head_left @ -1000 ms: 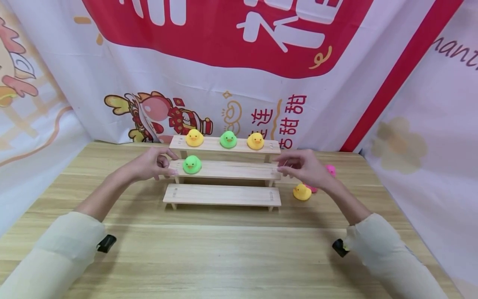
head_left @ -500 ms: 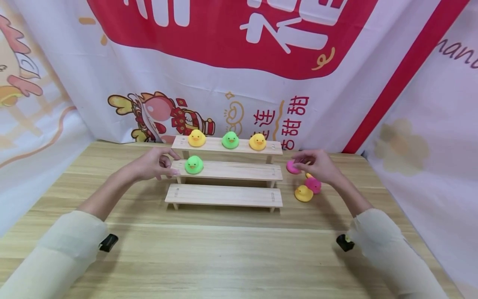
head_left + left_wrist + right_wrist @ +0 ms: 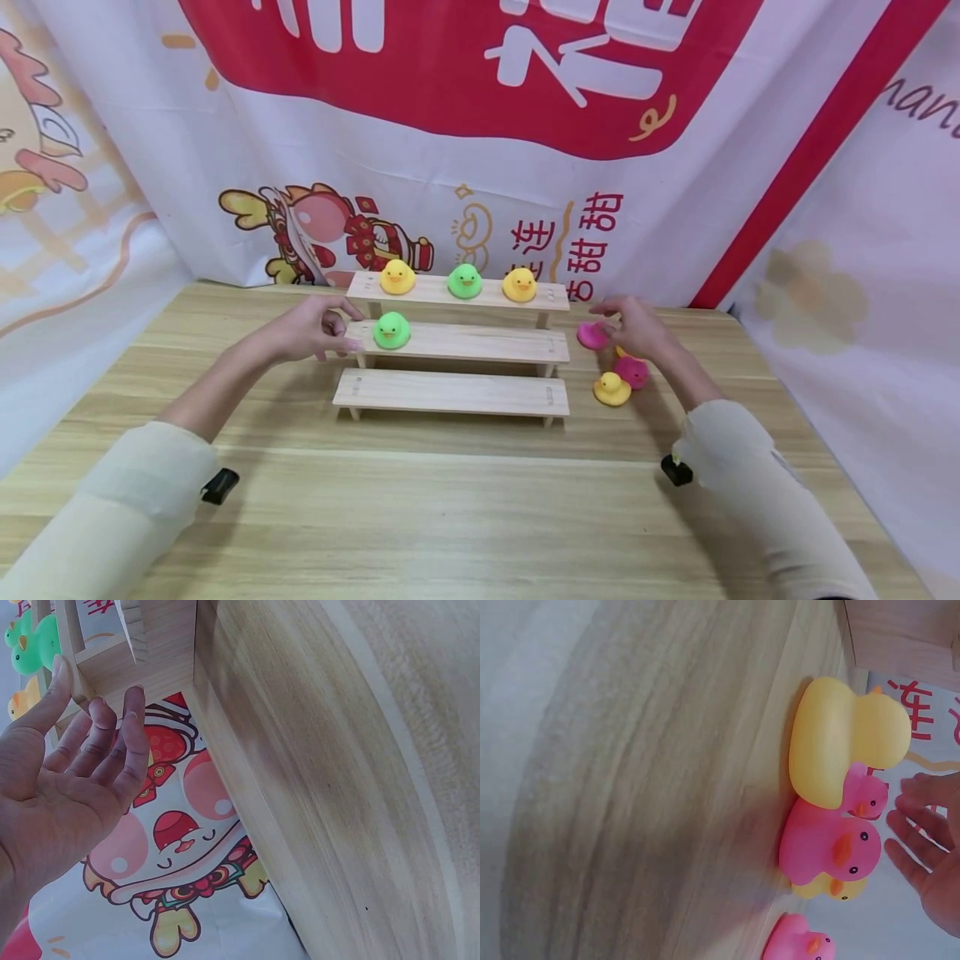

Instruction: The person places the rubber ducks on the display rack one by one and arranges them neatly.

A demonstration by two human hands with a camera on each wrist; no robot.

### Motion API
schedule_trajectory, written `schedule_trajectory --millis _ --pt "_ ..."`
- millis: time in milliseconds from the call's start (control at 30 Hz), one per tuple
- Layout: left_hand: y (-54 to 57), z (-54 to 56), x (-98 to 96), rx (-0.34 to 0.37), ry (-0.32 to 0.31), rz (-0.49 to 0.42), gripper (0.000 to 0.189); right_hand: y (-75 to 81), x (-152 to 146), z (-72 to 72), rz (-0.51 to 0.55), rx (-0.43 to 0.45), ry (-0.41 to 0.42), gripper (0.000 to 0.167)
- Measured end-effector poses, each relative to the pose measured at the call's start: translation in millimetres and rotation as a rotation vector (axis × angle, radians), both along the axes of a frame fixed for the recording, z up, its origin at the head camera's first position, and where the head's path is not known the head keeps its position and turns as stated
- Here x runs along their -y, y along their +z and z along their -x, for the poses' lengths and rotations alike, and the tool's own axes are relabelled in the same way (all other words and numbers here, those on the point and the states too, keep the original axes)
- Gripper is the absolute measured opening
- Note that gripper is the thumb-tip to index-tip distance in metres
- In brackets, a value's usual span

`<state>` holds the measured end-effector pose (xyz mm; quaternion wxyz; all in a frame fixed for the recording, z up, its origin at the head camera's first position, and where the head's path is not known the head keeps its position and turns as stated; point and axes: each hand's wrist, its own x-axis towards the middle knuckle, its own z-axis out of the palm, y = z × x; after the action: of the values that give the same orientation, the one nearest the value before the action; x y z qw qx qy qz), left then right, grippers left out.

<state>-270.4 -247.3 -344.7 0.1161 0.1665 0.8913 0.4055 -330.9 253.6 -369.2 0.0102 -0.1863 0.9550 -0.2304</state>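
A three-step wooden display stand (image 3: 450, 392) stands on the table. My left hand (image 3: 311, 327) pinches the left end of its middle step, thumb on top beside a green rubber duck (image 3: 392, 331), as the left wrist view also shows. On the top step sit a yellow duck (image 3: 397, 277), a green duck (image 3: 464, 282) and another yellow duck (image 3: 520, 285). Right of the stand my right hand (image 3: 632, 325) hovers with loosely bent fingers close to a pink duck (image 3: 592, 336), holding nothing. In the right wrist view its fingertips (image 3: 897, 851) are apart from the ducks.
More ducks lie at the right: a yellow duck (image 3: 612, 389), a pink duck (image 3: 634, 372) and a yellow one (image 3: 831, 886) partly behind it. Another pink duck (image 3: 799, 939) shows at the bottom of the right wrist view. A printed cloth (image 3: 420, 192) hangs behind the table.
My right hand has left the right end of the stand's middle step and moved right to the pink duck, uncovering the ducks there. My left hand keeps its grip.
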Motion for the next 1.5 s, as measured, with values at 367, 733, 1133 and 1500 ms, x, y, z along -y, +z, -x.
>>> schedule_trajectory --millis 367,733,1133,1500 --pt "-1.0 1.5 1.3 -0.007 -0.004 -0.002 0.045 -1.5 1 7.9 -0.105 0.104 -0.005 0.038" --pt "1.2 0.4 0.8 0.014 0.005 0.006 0.046 -6.2 3 6.5 -0.11 0.036 0.022 0.025" --pt "0.6 0.2 0.4 0.017 0.004 0.002 0.047 -8.4 3 4.7 -0.093 0.062 0.019 0.026" --pt "0.5 0.1 -0.2 0.018 0.002 0.0 0.047 -1.3 0 -4.4 0.057 0.043 0.052 0.023"
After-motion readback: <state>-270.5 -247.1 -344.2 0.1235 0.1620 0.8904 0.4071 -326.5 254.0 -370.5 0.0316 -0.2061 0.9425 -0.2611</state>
